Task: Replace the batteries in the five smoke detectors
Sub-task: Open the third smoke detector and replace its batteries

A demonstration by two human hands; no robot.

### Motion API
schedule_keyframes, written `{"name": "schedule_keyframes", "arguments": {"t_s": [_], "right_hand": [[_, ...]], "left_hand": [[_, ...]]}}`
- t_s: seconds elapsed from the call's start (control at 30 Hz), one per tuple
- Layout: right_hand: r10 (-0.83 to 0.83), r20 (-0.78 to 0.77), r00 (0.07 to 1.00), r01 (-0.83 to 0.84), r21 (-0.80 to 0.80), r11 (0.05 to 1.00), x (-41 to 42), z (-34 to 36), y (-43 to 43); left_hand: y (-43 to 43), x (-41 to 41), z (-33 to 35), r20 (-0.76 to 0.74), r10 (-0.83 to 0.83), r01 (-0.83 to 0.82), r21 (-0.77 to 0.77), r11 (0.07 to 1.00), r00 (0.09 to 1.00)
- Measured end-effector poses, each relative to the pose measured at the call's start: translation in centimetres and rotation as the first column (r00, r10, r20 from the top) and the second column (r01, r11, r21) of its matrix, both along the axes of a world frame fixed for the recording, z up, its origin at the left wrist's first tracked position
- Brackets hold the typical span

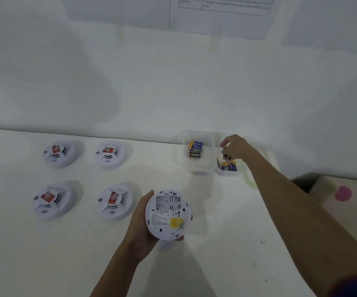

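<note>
My left hand (140, 224) grips a white smoke detector (166, 215) turned underside up, its battery bay empty and a yellow sticker on its back. My right hand (235, 147) reaches over the small clear tub (227, 173) of purple batteries (229, 166) and pinches batteries (226, 157) just above it. Beside it, a larger clear tub (201, 168) holds black and yellow-blue batteries (195, 149). Several more white smoke detectors with red stickers lie face up on the table's left: two at the back (58, 153) (109, 154), two nearer (50, 200) (114, 201).
The white table (44, 254) meets a white wall at the back. A paper sheet (222, 9) is taped high on the wall. To the right, past the table edge, a surface with a pink round object (343, 193) shows.
</note>
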State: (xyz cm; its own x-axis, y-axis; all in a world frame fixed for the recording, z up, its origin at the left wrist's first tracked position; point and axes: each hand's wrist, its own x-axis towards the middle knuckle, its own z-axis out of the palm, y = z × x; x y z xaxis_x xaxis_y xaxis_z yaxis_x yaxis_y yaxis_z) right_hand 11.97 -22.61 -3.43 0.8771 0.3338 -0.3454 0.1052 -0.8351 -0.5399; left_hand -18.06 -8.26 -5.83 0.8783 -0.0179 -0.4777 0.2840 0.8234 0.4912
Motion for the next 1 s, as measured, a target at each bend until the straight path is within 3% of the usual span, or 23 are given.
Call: {"name": "schedule_keyframes", "arguments": {"t_s": [0.17,0.4,0.57,0.77,0.87,1.0], "right_hand": [[0.109,0.092,0.990,-0.102,-0.081,0.991,1.0,-2.1,0.9],[0.193,0.164,0.967,-0.169,-0.148,0.974,1.8,-3.8,0.8],[0.159,0.220,0.962,-0.141,-0.095,0.985,2.1,-3.8,0.1],[0.172,0.451,0.876,-0.208,0.031,0.978,1.4,-1.5,0.7],[0.303,0.445,0.843,-0.361,0.051,0.931,0.1,-0.2,1.8],[0.591,0.313,0.744,-0.575,-0.150,0.804,-1.8,0.0,3.7]], "left_hand": [[-0.3,0.3,-0.5,-0.002,0.034,-0.034,-0.040,0.999,0.999],[-0.5,0.7,-0.7,0.033,0.035,-0.036,0.033,0.999,0.999],[-0.6,0.7,-1.0,0.051,0.027,-0.029,0.032,0.999,0.998],[-0.4,0.6,-1.1,0.075,-0.008,0.005,0.043,0.999,0.997],[-0.2,0.6,-1.3,0.075,-0.025,0.023,0.020,1.000,0.997],[0.0,0.6,-1.7,0.105,-0.031,0.031,-0.002,1.000,0.994]]}}
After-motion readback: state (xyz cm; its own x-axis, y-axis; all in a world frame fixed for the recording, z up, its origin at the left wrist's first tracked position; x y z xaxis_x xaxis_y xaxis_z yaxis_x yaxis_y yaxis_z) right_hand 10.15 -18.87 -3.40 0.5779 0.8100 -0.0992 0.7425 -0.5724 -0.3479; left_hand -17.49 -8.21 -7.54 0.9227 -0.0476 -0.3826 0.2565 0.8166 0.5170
